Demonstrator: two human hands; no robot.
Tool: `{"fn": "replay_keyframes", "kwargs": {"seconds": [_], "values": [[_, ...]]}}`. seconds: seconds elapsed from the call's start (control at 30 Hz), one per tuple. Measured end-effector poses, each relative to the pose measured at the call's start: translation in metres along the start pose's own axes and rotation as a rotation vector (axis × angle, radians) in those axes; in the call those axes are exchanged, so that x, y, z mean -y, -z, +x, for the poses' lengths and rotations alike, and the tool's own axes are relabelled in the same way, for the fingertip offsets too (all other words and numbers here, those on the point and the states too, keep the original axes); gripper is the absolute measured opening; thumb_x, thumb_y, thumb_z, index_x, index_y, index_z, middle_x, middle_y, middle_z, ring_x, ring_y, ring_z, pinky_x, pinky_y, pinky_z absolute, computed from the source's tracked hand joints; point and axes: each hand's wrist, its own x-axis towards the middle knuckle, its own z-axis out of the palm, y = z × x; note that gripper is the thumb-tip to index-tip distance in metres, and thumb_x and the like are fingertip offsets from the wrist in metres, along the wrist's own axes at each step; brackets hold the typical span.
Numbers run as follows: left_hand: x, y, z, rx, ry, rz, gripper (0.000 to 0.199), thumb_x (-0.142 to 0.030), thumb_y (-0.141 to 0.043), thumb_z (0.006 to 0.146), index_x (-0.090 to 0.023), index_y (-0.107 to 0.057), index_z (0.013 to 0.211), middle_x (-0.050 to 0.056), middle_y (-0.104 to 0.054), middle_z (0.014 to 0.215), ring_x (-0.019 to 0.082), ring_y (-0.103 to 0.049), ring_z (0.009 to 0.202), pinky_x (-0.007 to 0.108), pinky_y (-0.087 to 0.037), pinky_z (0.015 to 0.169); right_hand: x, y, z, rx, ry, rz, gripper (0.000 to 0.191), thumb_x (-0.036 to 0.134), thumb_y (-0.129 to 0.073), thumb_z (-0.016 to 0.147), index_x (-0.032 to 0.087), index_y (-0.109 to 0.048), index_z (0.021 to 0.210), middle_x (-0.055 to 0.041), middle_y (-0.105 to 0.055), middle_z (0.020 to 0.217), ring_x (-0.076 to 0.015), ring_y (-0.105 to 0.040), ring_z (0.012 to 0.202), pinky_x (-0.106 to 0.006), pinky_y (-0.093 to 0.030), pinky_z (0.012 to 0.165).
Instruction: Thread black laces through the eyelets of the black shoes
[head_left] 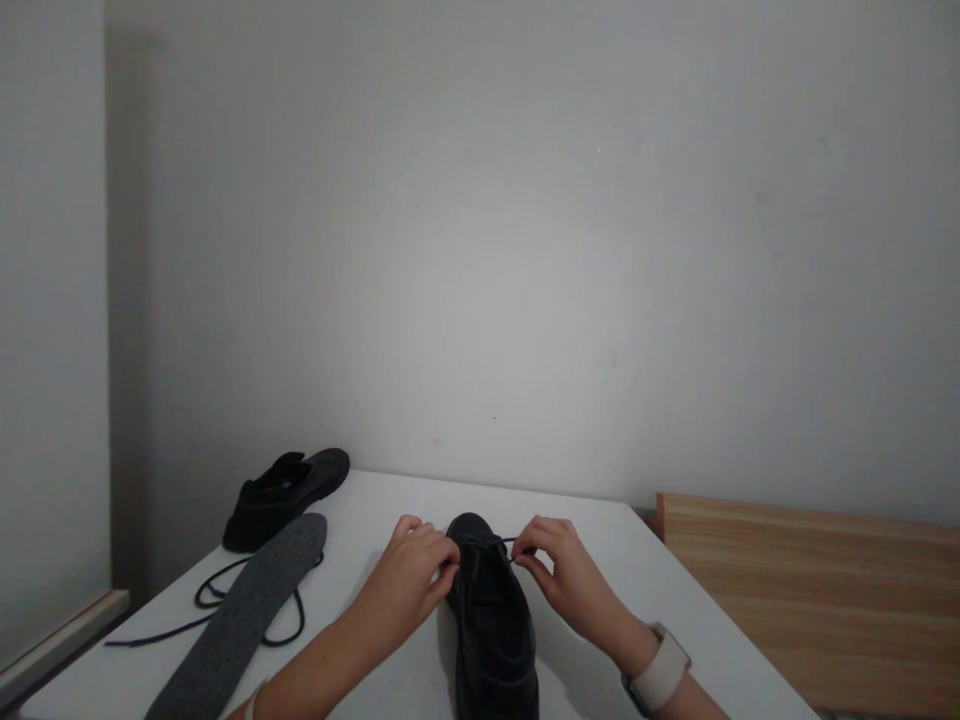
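A black shoe (495, 640) stands on the white table with its toe pointing away from me. My left hand (420, 570) is at the shoe's left side near the toe, fingers pinched together; what they grip there is hidden. To the right of the shoe, my right hand (551, 560) pinches a dark shoelace (509, 540) that runs out from the front of the shoe's opening. A light-banded watch (661, 670) is on my right wrist.
At the table's back left lies a second black shoe (281, 495). A grey insole (247, 610) rests over a loose black lace (169, 632) nearby. The white table (592, 520) meets a pale wall (495, 250); a wooden board (810, 600) stands at the right.
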Motion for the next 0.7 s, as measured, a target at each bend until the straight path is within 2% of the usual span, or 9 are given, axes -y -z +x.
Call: {"fn": "replay_keyframes", "kwargs": {"seconds": [0.27,0.43,0.57,0.7], "values": [[-0.003,-0.003,0.004,-0.009,-0.016,0.001,0.013,-0.008,-0.053,0.081,-0.017,-0.061,0.078,0.0,-0.063,0.07,0.016,-0.054,0.071,0.038,-0.034,0.082,0.0,-0.005,0.001,-0.013,0.001,-0.024,0.011,0.01,-0.062,0.085,0.02,-0.063,0.082,-0.0004,-0.063,0.083,-0.0181,-0.056,0.083,-0.035,-0.037,0.081],[-0.008,-0.004,0.006,-0.098,-0.021,0.041,0.012,-0.01,-0.058,0.081,-0.02,-0.065,0.079,0.004,-0.064,0.088,0.023,-0.054,0.089,0.04,-0.036,0.081,0.004,-0.013,0.002,-0.081,0.033,-0.159,0.018,0.004,-0.059,0.083,0.02,-0.067,0.082,-0.0055,-0.059,0.094,-0.0215,-0.053,0.091,-0.035,-0.039,0.081],[-0.006,-0.009,0.005,-0.02,0.075,-0.059,0.014,-0.01,-0.056,0.084,-0.019,-0.066,0.079,0.005,-0.064,0.084,0.02,-0.057,0.083,0.032,-0.042,0.073,0.007,-0.019,0.0,0.004,-0.022,-0.021,0.023,0.005,-0.051,0.087,0.02,-0.069,0.085,-0.0047,-0.061,0.087,-0.0174,-0.057,0.082,-0.028,-0.044,0.074],[-0.008,-0.012,0.005,0.025,0.167,-0.208,0.018,-0.01,-0.05,0.086,-0.018,-0.066,0.084,0.004,-0.067,0.084,0.018,-0.061,0.081,0.027,-0.045,0.074,0.015,-0.017,-0.006,0.03,-0.057,0.048,0.027,0.01,-0.046,0.091,0.022,-0.067,0.103,-0.0048,-0.064,0.093,-0.0169,-0.061,0.084,-0.027,-0.046,0.078]]}}
